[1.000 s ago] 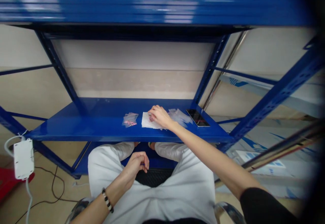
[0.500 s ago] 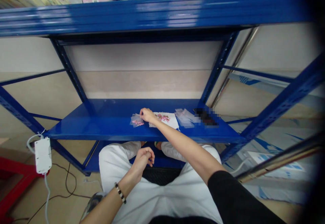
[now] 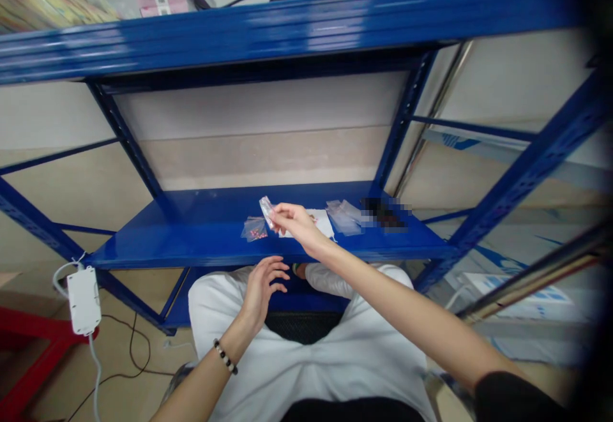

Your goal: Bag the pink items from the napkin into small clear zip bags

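Observation:
My right hand (image 3: 293, 223) is raised over the blue shelf (image 3: 201, 218), its fingertips pinching a small clear plastic bag (image 3: 267, 210) that appears to have pink bits inside. Just left of it on the shelf lies another small clear bag with pink and red pieces (image 3: 257, 232). Behind my right hand, a white sheet or pouch (image 3: 324, 223) is partly covered; small pieces on it are mostly hidden. Near the shelf's front edge, above my lap, my left hand (image 3: 262, 286) has its fingers apart and holds nothing.
Flat clear plastic bags (image 3: 342, 218) lie right of the white sheet, beside a dark pixelated object (image 3: 383, 213). A blue upper beam (image 3: 239, 36) crosses overhead. At the left hangs a white power box (image 3: 84, 301) with a cable, near a red frame (image 3: 43, 332).
My right hand has lifted a small bag up from the shelf, leaving another one lying there. My left hand has moved up toward the shelf edge, and its fingers have spread.

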`<state>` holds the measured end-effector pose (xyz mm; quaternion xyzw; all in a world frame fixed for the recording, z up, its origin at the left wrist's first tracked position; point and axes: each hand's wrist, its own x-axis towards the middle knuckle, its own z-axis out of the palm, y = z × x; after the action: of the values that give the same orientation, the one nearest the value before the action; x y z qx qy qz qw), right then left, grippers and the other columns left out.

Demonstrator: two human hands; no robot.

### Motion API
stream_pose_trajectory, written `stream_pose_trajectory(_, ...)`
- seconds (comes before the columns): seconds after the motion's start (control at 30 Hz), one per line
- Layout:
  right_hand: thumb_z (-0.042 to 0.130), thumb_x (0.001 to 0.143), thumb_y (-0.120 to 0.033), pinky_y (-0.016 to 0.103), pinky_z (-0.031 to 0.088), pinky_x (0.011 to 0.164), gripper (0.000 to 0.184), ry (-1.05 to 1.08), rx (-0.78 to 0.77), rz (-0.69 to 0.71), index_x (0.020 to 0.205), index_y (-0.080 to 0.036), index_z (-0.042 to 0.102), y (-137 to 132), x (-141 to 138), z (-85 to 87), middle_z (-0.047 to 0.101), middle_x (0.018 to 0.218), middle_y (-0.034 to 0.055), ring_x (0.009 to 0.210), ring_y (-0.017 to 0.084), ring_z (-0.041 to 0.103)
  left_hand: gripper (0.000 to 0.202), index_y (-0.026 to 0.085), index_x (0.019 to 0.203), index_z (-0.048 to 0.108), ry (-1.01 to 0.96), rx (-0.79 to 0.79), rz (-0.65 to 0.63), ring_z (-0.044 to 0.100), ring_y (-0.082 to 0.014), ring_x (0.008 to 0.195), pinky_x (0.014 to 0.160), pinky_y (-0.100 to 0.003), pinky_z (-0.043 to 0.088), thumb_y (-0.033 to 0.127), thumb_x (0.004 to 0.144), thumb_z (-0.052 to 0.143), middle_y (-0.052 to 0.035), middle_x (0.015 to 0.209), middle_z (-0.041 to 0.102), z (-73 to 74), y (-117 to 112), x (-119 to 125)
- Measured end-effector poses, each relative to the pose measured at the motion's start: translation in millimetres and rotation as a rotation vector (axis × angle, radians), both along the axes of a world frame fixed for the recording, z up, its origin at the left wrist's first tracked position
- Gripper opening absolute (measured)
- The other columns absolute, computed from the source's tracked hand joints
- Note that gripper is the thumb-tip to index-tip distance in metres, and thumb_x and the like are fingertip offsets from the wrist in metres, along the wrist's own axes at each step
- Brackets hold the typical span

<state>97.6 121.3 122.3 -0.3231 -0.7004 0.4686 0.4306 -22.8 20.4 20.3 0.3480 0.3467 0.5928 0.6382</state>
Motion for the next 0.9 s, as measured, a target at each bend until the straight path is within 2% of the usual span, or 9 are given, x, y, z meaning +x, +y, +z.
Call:
stream_pose_trajectory(0.1,0.066,0.084,-0.042,0.021,0.043,0.054,0.027,0.169,-0.249,0.134,0.092,-0.017,0.062,-54.0,30.7,-21.0,0.067,0.074,0.0025,0.061,0.012,0.059,0.052,0.014,0.115,0.062,-0.172,-0.043,-0.122,0.063,-0.0245,0.097,0.071,-0.035,0.055,0.057,0.091,0.045,-0.0145,0.112,0.065,9.5,-4.6,3.7)
stream_pose_trajectory(0.17,0.07,0.081,-0.043,0.02,0.042,0.051,0.03,0.189,-0.364,0.13,0.093,-0.018,0.062,-79.3,46.9,-41.0,0.067,0.073,0.0027,0.061,0.012,0.06,0.053,0.014,0.113,0.064,-0.166,-0.045,-0.129,0.063,-0.0223,0.089,0.069,-0.034,0.055,0.059,0.09,0.047,-0.0123,0.104,0.067,7.1,-6.9,6.8)
stream_pose_trajectory(0.23,0.071,0.08,-0.044,0.02,0.041,0.049,0.03,0.19,-0.446,0.086,0.09,-0.017,0.062,-92.8,58.4,-61.7,0.068,0.074,0.0036,0.062,0.013,0.061,0.044,0.013,0.101,0.067,-0.05,-0.035,-0.046,0.061,-0.0153,0.071,0.06,-0.026,0.05,0.053,0.085,0.061,-0.0072,0.086,0.067,-1.5,-7.9,9.5)
stream_pose_trajectory(0.33,0.069,0.081,-0.046,0.02,0.041,0.048,0.031,0.178,-0.523,0.019,0.085,-0.016,0.064,-95.4,68.3,-86.2,0.067,0.074,0.0041,0.064,0.014,0.063,0.031,0.012,0.082,0.066,0.139,-0.035,0.093,0.047,-0.0065,0.052,0.049,-0.018,0.037,0.043,0.078,0.073,0.0011,0.064,0.057,-16.4,-6.5,12.1)
stream_pose_trajectory(0.5,0.07,0.08,-0.048,0.021,0.044,0.049,0.033,0.203,-0.559,-0.031,0.082,-0.015,0.069,-86.5,74.5,-99.9,0.065,0.075,0.004,0.066,0.014,0.062,0.035,0.013,0.081,0.064,0.278,0.001,0.068,0.044,-0.0068,0.049,0.048,-0.02,0.034,0.048,0.082,0.067,0.0017,0.06,0.055,-23.3,1.0,13.0)
stream_pose_trajectory(0.63,0.075,0.076,-0.046,0.021,0.043,0.049,0.034,0.241,-0.626,-0.02,0.088,-0.015,0.071,-84.7,78.2,-102.2,0.066,0.078,0.0045,0.067,0.014,0.061,0.034,0.018,0.106,0.059,0.376,0.013,0.238,0.056,-0.0101,0.066,0.061,-0.021,0.043,0.04,0.082,0.067,-0.0002,0.078,0.061,-26.4,5.0,12.2)
stream_pose_trajectory(0.73,0.077,0.073,-0.044,0.019,0.042,0.049,0.032,0.224,-0.646,-0.046,0.084,-0.015,0.071,-84.7,80.7,-106.2,0.064,0.073,0.0029,0.064,0.011,0.059,0.024,0.019,0.101,0.059,0.527,0.074,0.406,0.058,-0.0114,0.082,0.076,-0.023,0.045,0.03,0.081,0.067,-0.0023,0.091,0.062,-26.5,3.7,10.2)
stream_pose_trajectory(0.8,0.08,0.071,-0.043,0.019,0.042,0.048,0.031,0.224,-0.654,-0.057,0.081,-0.015,0.07,-85.1,80.5,-109.3,0.063,0.07,0.0016,0.06,0.01,0.057,0.014,0.017,0.087,0.06,0.627,0.154,0.305,0.057,-0.0115,0.081,0.075,-0.023,0.044,0.029,0.083,0.065,-0.0025,0.087,0.062,-22.1,0.9,9.1)
stream_pose_trajectory(0.9,0.081,0.069,-0.043,0.019,0.042,0.046,0.032,0.247,-0.689,-0.034,0.08,-0.015,0.068,-87.4,76.6,-112.5,0.063,0.068,0.0012,0.056,0.009,0.056,0.021,0.015,0.08,0.059,0.635,0.232,-0.023,0.056,-0.0106,0.07,0.065,-0.022,0.043,0.035,0.085,0.065,-0.0016,0.078,0.061,-14.3,-4.2,9.8)
